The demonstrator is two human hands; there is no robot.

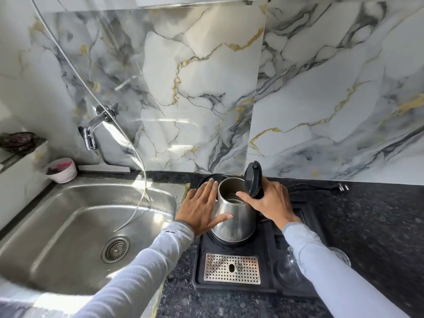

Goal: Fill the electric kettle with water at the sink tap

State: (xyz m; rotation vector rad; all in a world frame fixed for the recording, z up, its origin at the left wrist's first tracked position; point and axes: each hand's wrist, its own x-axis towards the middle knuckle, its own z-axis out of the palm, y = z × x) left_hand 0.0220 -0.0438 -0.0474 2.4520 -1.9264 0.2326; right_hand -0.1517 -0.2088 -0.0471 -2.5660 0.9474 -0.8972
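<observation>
Stainless steel forms the electric kettle (234, 212), which stands on its base in a black tray (231, 289) on the dark stone desk, at 3 o'clock from the sink (75, 216). Its lid (253, 179) is tipped up, and the inside looks empty, though we cannot see the bottom clearly. We rest the left hand (203, 208) flat and spread against the kettle's side, with no grip closed. The right hand (268, 200) wraps around the rear of the kettle where the handle appears to sit, thumb at the rim. We judge this step to be the lift-off. Next, carry the kettle toward 10 o'clock and set its mouth under the wall tap (90, 134), keeping clear of the thin hose (137, 157) hanging into the basin. The sink holds no water. A small pink-stained cup (61, 170) stands at its rear corner.
</observation>
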